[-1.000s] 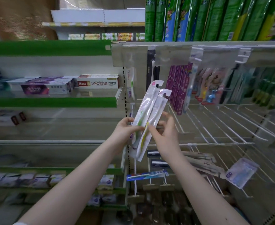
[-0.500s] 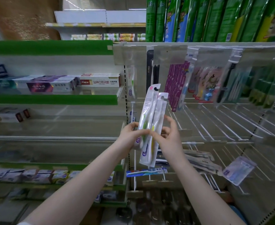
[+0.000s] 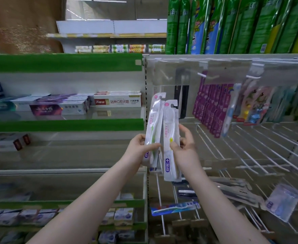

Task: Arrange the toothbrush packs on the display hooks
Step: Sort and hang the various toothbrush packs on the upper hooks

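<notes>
I hold two white toothbrush packs upright in front of the hook rack. My left hand (image 3: 141, 148) grips the pack with the green brush (image 3: 153, 124) near its lower end. My right hand (image 3: 183, 147) pinches the pack with the yellow brush (image 3: 170, 138) at mid height, thumb on its front. The two packs stand side by side, their top tabs slightly apart. Long white display hooks (image 3: 250, 147) jut out to the right, several of them bare. Purple toothbrush packs (image 3: 213, 106) hang on a hook above.
Children's brush packs (image 3: 253, 104) and green packs hang further right. A black pack (image 3: 183, 101) hangs behind my packs. Loose packs lie on lower hooks, among them a blue one (image 3: 174, 207) and a clear one (image 3: 282, 203). Toothpaste boxes (image 3: 117, 101) fill the left shelves.
Both hands have risen a little with the packs. The two packs went from overlapping and tilted to upright and side by side, the right hand shifting its hold onto the yellow-brush pack.
</notes>
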Tool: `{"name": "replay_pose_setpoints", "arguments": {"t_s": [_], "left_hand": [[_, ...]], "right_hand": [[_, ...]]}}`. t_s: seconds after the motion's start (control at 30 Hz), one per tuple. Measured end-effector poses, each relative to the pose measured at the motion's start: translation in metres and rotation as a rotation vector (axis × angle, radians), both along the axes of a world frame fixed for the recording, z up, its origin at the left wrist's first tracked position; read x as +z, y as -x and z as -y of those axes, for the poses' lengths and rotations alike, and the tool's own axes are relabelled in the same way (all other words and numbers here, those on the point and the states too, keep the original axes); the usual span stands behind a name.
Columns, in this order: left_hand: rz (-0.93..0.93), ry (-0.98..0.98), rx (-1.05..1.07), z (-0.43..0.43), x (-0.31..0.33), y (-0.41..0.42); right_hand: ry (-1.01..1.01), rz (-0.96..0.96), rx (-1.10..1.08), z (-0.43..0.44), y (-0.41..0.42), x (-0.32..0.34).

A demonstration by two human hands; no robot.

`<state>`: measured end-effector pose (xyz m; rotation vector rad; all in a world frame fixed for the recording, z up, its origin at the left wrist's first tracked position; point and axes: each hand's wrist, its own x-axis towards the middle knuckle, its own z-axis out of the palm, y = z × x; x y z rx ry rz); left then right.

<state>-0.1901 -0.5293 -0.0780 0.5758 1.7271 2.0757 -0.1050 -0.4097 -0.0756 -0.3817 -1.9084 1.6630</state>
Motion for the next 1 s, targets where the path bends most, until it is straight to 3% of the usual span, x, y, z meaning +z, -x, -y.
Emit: {"name": "replay_pose_setpoints", "arguments": {"t_s": [0.23, 0.63, 1.0], "left_hand": [[0.038, -0.024, 0.047, 0.009, 0.001, 0.028], [-0.223, -0.065, 0.167, -0.023, 0.027, 0.031], [-0.338, -0.030, 0.217, -0.046, 0.021, 0.034]], "right_hand": [[0.003, -0.002, -0.080, 0.007, 0.025, -0.001], [-0.013, -0.004, 0.003, -0.029, 0.036, 0.020], [-0.024, 0.016, 0.085, -0.054, 0.039, 0.021]]}}
